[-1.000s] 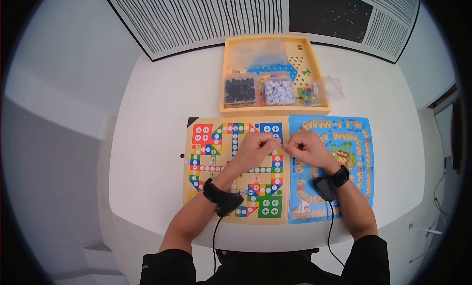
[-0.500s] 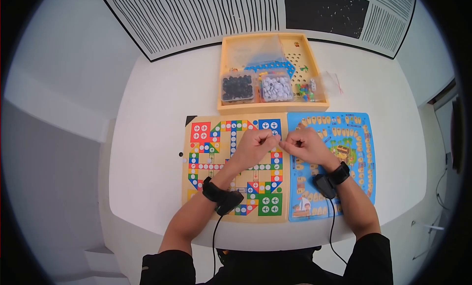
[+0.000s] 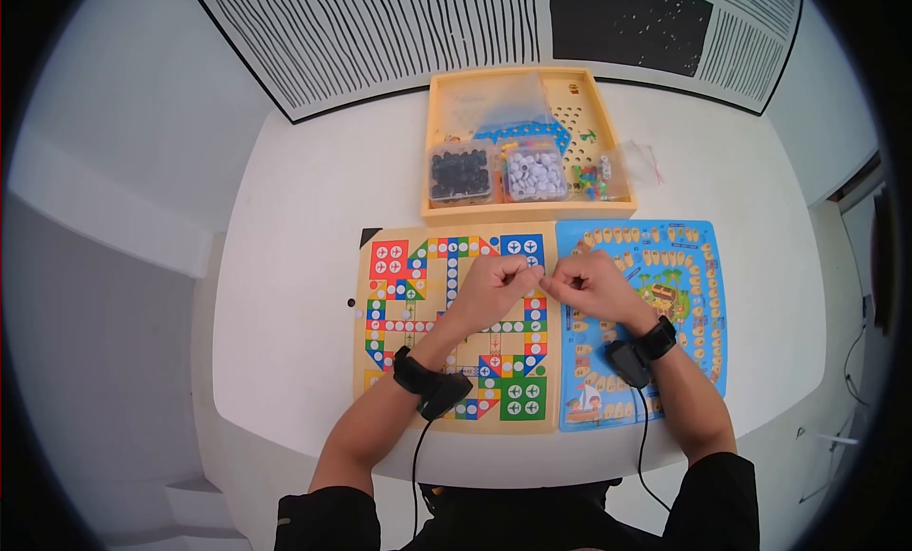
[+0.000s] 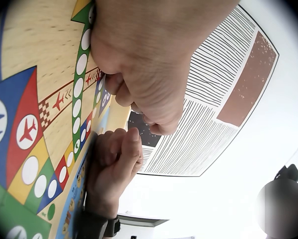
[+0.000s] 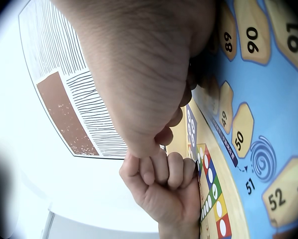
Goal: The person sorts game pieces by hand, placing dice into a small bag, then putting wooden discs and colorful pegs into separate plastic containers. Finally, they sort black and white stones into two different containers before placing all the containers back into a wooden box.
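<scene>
My left hand is above the upper right part of a wooden flying-chess board, its fingers curled in. Just across from it, over the left side of a blue board with a numbered path, my right hand is curled as well. The thumb sides of both hands face each other, very close together. In the left wrist view the right hand shows folded fingers with the thumb over them. The right wrist view shows the left hand likewise curled. Nothing shows between the fingers of either hand.
Behind the boards stands a shallow wooden box with a case of black pieces, a case of white pieces and a plastic bag of small coloured pieces. A small black piece lies left of the boards on the white table.
The head view shifts slightly. Both hands keep their curled pose close together over the boards, and the boards and box stay in place.
</scene>
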Motion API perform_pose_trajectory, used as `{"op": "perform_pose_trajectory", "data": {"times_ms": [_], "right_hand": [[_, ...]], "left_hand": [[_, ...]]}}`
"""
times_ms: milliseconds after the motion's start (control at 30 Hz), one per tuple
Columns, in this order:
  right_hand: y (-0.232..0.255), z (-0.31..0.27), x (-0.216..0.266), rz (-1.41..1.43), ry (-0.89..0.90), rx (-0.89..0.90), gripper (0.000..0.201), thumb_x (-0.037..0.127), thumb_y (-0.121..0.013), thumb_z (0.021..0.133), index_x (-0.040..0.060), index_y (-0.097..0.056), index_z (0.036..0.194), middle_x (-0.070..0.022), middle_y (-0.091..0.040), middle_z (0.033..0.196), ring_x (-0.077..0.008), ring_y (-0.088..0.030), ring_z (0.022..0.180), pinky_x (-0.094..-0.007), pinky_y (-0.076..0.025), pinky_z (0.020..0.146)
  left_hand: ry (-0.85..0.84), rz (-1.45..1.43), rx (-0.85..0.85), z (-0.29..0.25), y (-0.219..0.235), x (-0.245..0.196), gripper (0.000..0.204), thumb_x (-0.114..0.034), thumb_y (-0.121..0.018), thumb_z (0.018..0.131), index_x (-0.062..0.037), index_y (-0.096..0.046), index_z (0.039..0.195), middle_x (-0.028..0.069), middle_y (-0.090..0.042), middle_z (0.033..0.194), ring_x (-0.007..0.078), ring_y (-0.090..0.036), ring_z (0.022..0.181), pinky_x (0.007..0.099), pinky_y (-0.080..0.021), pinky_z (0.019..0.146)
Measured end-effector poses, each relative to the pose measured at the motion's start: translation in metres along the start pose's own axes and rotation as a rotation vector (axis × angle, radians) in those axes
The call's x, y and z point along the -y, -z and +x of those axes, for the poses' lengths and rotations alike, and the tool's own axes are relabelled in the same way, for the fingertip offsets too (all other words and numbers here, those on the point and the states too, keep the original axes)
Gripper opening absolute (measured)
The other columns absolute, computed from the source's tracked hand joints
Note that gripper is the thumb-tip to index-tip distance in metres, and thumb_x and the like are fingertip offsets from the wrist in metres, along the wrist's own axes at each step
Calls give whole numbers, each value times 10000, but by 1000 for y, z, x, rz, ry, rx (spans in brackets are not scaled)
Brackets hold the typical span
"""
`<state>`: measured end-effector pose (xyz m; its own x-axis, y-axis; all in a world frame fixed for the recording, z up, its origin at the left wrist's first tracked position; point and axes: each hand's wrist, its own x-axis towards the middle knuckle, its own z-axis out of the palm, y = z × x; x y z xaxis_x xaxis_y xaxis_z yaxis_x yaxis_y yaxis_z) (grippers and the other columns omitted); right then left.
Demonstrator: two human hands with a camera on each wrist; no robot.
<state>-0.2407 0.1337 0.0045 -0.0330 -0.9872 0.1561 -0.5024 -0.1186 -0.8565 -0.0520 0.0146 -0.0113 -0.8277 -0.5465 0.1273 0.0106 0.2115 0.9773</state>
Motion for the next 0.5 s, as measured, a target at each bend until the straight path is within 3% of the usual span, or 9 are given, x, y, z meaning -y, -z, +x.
{"op": "perform_pose_trajectory", "data": {"times_ms": [33, 333, 500], "right_hand": [[1, 0, 1, -1, -1, -1, 383, 250, -736, 957, 85, -564, 657, -42, -529, 539, -193, -465, 477, -328, -387, 666], [-1, -1, 1, -1, 2, -10, 409, 269, -723, 963, 86, -538, 648, -48, -499, 534, -226, -454, 484, -334, -380, 654], [-3, -1, -1, -15, -11, -3, 427, 280, -714, 972, 101, -514, 639, -39, -465, 524, -224, -417, 478, -339, -391, 715]], "left_hand": [[9, 3, 5, 0, 1, 1, 436, -201, -667, 1015, -4, -479, 675, -33, -384, 605, 43, -327, 605, 296, -290, 519], [4, 1, 8, -1, 0, 4, 439, -209, -671, 1020, -1, -490, 679, -33, -394, 605, 42, -334, 607, 294, -295, 518], [5, 1, 5, -1, 0, 4, 444, -217, -673, 1021, -2, -490, 679, -31, -394, 601, 42, -337, 605, 294, -298, 516]]}}
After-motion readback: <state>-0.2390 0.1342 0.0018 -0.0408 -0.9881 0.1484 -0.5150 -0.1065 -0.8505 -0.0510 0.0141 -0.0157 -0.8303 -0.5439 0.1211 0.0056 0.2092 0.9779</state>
